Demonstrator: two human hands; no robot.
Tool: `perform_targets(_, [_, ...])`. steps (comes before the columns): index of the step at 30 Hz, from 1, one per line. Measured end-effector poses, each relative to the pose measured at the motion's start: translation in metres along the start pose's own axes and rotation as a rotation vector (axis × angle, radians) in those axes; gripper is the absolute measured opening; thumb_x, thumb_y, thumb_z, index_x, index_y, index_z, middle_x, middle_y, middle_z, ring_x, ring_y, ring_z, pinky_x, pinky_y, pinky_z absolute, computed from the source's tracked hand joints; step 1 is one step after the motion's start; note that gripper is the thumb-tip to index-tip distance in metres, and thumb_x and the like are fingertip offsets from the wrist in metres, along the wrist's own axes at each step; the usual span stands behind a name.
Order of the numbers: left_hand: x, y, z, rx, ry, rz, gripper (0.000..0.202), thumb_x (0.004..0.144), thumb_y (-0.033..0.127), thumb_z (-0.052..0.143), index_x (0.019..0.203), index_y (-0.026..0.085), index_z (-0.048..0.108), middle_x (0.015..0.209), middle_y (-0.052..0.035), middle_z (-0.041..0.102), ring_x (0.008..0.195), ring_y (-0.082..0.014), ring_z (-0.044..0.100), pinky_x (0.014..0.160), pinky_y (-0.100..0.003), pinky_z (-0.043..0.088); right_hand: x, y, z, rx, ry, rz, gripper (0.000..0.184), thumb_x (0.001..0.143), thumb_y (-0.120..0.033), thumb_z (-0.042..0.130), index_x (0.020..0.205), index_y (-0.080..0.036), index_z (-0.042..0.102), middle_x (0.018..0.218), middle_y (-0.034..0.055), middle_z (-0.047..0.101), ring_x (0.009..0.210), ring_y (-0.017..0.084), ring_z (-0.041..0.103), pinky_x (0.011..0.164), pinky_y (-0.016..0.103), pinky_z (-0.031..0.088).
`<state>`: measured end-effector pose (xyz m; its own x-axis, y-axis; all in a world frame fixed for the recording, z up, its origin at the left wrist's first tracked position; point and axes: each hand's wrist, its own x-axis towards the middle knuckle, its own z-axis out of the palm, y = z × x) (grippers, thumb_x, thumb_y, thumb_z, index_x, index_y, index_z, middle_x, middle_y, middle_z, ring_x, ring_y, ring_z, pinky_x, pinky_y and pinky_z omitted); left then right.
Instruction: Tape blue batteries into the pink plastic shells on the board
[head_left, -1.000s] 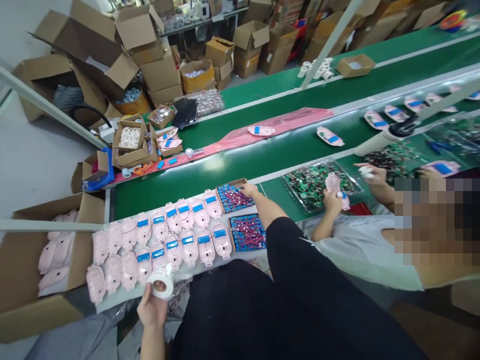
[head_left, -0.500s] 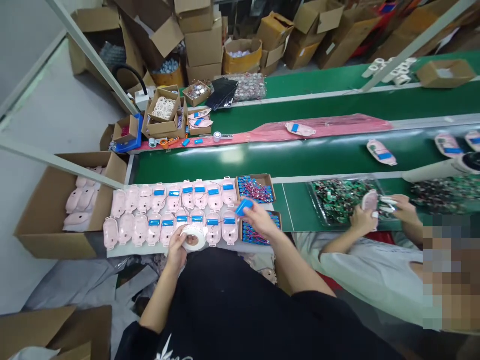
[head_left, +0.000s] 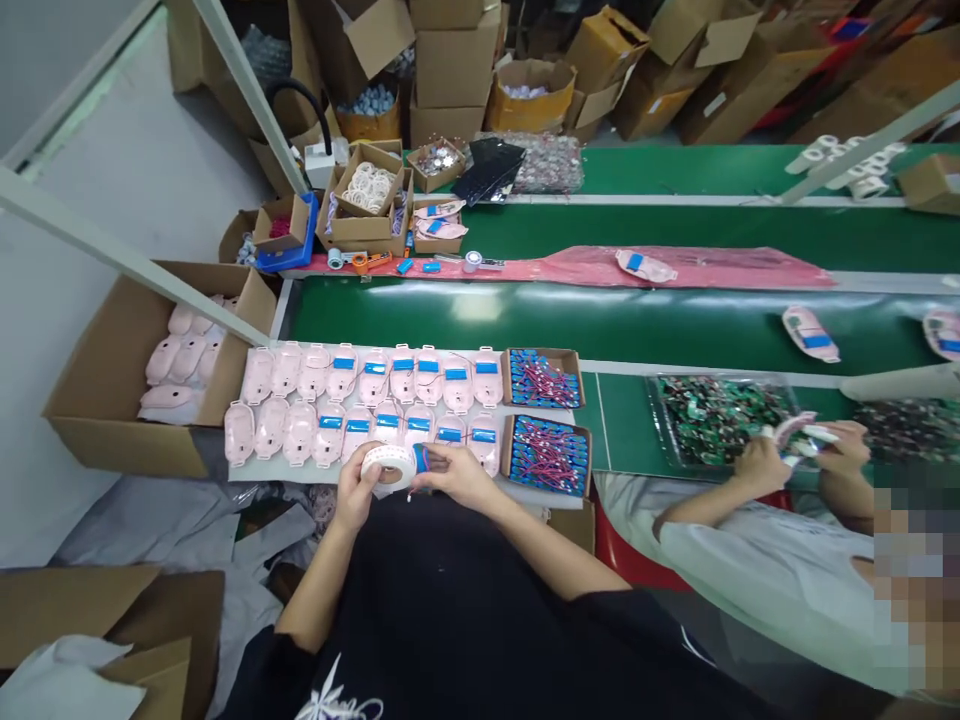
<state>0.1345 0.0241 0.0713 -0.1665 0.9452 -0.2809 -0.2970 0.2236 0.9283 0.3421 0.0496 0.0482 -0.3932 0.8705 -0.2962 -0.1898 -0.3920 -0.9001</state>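
Left hand (head_left: 355, 490), fingers clamped on a ring-shaped white tape roll (head_left: 387, 456), right hand (head_left: 457, 478), fingers pinching a blue block (head_left: 421, 458) at the roll's edge, rounded pink shells (head_left: 240, 432) in two rows beyond, cardboard trays (head_left: 564, 358) of blue cells (head_left: 519, 455) with thin red wires (head_left: 546, 468), glossy green surface (head_left: 630, 335)

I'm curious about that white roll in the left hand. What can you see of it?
The roll is a thick white ring with a hole through its middle and small reddish marks along its outer band. It looks like tape, though I can't be sure. The left hand holds it tilted, so both hole and outer band show, near the pink shells. At its right side is a blue piece in the right hand; whether they touch is unclear.
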Motion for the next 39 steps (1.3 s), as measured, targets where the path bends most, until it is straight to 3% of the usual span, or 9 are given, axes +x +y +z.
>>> perform_targets(7, [0.025,0.021,-0.075,-0.040,0.040,0.064,0.053,0.074,0.056,0.083,0.107,0.017,0.070,0.085,-0.0066,0.066,0.078,-0.0218,0.064,0.072,-0.032,0.053,0.046,0.023,0.097,0.305,0.289,-0.022,0.055,0.060,-0.037,0.097,0.108,-0.029,0.073,0.105,0.0037,0.078,0.102,0.029,0.075,0.094,0.048,0.063])
perform_targets(14, [0.049,0.039,-0.168,0.216,0.033,0.367,0.043,0.093,0.054,0.065,0.116,0.017,0.064,0.097,-0.0070,0.067,0.076,-0.0197,0.068,0.067,-0.030,0.057,0.088,0.029,0.181,0.255,0.069,-0.018,0.064,0.070,-0.040,0.094,0.127,-0.026,0.069,0.127,0.0069,0.073,0.121,0.027,0.068,0.111,0.048,0.051])
perform_targets(19, [0.067,0.046,-0.216,0.340,0.094,0.404,0.042,0.093,0.053,0.066,0.115,0.017,0.063,0.096,-0.0088,0.067,0.080,-0.0214,0.067,0.072,-0.033,0.058,0.124,0.033,0.229,0.344,0.184,-0.021,0.055,0.071,-0.041,0.093,0.119,-0.025,0.072,0.115,0.0078,0.077,0.115,0.029,0.070,0.105,0.049,0.056])
perform_targets(22, [0.074,0.041,-0.247,0.304,0.179,0.258,0.044,0.093,0.054,0.066,0.117,0.018,0.062,0.089,-0.0062,0.066,0.073,-0.0187,0.065,0.072,-0.031,0.056,0.168,0.016,0.213,0.384,0.383,-0.196,0.046,0.080,-0.050,0.084,0.116,-0.025,0.070,0.118,0.0078,0.075,0.122,0.027,0.068,0.109,0.047,0.054])
perform_targets(26, [0.078,0.026,-0.298,0.197,0.274,0.010,0.054,0.086,0.063,0.070,0.114,0.018,0.060,0.083,-0.0022,0.065,0.066,-0.0163,0.063,0.066,-0.029,0.054,0.263,0.016,0.157,0.190,0.554,-0.382,0.053,0.085,-0.051,0.076,0.128,-0.026,0.058,0.129,0.0086,0.071,0.126,0.023,0.065,0.112,0.046,0.050])
perform_targets(29, [0.077,0.021,-0.333,0.137,0.364,-0.088,0.061,0.078,0.067,0.075,0.112,0.018,0.059,0.077,0.0006,0.063,0.062,-0.0157,0.062,0.064,-0.029,0.054,0.344,0.047,0.141,-0.186,0.416,-0.198,0.045,0.085,-0.035,0.075,0.124,-0.021,0.059,0.127,0.0117,0.073,0.121,0.024,0.068,0.109,0.045,0.051])
perform_targets(33, [0.073,0.024,-0.365,0.170,0.468,-0.082,0.058,0.078,0.064,0.077,0.108,0.018,0.060,0.079,0.0006,0.064,0.063,-0.0148,0.062,0.063,-0.028,0.055,0.429,0.085,0.161,-0.793,0.247,-0.131,0.023,0.096,-0.020,0.055,0.114,-0.019,0.069,0.125,0.0108,0.075,0.120,0.022,0.069,0.110,0.037,0.049])
perform_targets(36, [0.067,0.027,-0.380,0.186,0.530,-0.074,0.054,0.079,0.063,0.076,0.106,0.019,0.061,0.077,0.0015,0.063,0.062,-0.0139,0.061,0.062,-0.027,0.054,0.460,0.099,0.174,-1.098,0.092,-0.092,0.030,0.095,-0.012,0.049,0.111,-0.020,0.073,0.120,0.0079,0.077,0.114,0.023,0.071,0.105,0.034,0.050])
perform_targets(39, [0.065,0.028,-0.390,0.178,0.575,-0.093,0.054,0.079,0.063,0.075,0.106,0.019,0.061,0.074,0.0025,0.062,0.061,-0.0137,0.060,0.061,-0.026,0.053,0.465,0.110,0.173,-1.179,0.002,-0.082,0.035,0.094,-0.011,0.047,0.113,-0.020,0.074,0.123,0.0063,0.076,0.114,0.022,0.070,0.104,0.032,0.050])
